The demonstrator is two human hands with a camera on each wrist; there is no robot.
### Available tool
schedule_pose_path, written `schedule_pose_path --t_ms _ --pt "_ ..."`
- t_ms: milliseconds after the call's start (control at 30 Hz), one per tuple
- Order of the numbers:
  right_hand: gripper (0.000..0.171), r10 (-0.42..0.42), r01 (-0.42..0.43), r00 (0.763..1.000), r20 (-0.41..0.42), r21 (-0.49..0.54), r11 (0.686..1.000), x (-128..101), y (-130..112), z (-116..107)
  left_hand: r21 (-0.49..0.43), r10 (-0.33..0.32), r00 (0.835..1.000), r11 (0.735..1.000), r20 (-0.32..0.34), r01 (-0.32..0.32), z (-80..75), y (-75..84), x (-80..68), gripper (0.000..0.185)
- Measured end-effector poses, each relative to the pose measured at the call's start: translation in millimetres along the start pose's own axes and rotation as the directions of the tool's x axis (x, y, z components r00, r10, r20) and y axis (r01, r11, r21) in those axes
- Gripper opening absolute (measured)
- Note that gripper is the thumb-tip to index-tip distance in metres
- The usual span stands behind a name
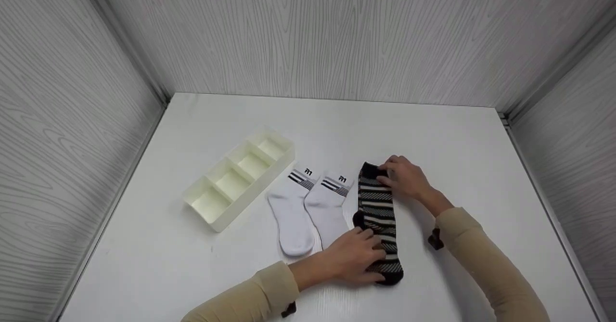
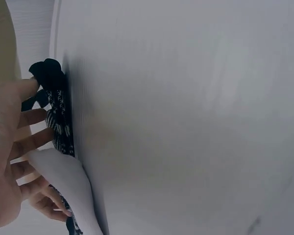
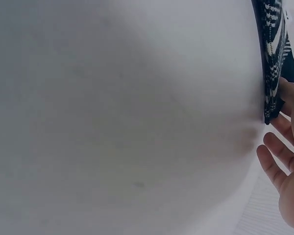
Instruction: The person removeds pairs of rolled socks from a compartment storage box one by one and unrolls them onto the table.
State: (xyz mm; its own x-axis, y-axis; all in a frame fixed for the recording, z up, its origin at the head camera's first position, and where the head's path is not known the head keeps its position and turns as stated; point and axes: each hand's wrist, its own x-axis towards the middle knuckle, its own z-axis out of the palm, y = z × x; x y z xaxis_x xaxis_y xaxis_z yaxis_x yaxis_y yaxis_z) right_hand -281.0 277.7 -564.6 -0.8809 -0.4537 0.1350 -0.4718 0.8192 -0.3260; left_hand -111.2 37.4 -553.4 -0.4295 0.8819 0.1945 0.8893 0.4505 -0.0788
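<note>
Big white worktop (image 1: 433, 134) carries everything here. Off to the left hand's far left sits a cream organizer tray (image 1: 284, 161) with four compartments. Between that and the left hand lie two white socks (image 1: 308, 206), side by side, cuffs pointing away.

The striped black sock (image 1: 378, 206) lies flat just right of those, stretched between both hands. The left hand (image 1: 356, 259) presses the toe end with flat, spread fingers; the right hand (image 1: 404, 177) rests on the cuff end, fingers seemingly relaxed, not really clamping anything.

My take: to smooth it well, keep the toe end pinned, stroke the fabric flat toward the cuff, and don't nudge the white sock touching the left hand.
</note>
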Motion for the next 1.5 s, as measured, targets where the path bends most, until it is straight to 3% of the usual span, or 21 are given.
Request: schedule_pose_path --t_ms 200,433,633,967,1500 --pt "0.032 0.013 -0.014 1.0 0.014 0.04 0.999 3 1 0 0.002 0.047 0.998 0.999 0.028 -0.047 1.8 9.3 -3.6 0.053" --pt "0.028 0.024 -0.024 1.0 0.002 0.062 0.998 4 2 2 0.055 0.072 0.997 0.996 0.011 -0.073 4.3 13.1 -3.3 0.034" --pt "0.024 0.043 -0.044 0.999 0.01 0.09 0.995 5 0 3 0.042 0.071 0.997 0.997 0.013 -0.071 2.5 15.3 -3.1 0.023" --pt "0.02 0.037 -0.037 0.999 -0.001 0.075 0.997 6 -5 1 0.028 0.059 0.998 0.998 0.037 -0.06 0.4 14.6 -4.2 0.022" --pt "0.017 0.044 -0.041 0.998 -0.033 0.08 0.996 2 1 -12 0.021 0.063 0.998 0.998 -0.013 -0.063 -7.6 13.9 -1.6 0.022"
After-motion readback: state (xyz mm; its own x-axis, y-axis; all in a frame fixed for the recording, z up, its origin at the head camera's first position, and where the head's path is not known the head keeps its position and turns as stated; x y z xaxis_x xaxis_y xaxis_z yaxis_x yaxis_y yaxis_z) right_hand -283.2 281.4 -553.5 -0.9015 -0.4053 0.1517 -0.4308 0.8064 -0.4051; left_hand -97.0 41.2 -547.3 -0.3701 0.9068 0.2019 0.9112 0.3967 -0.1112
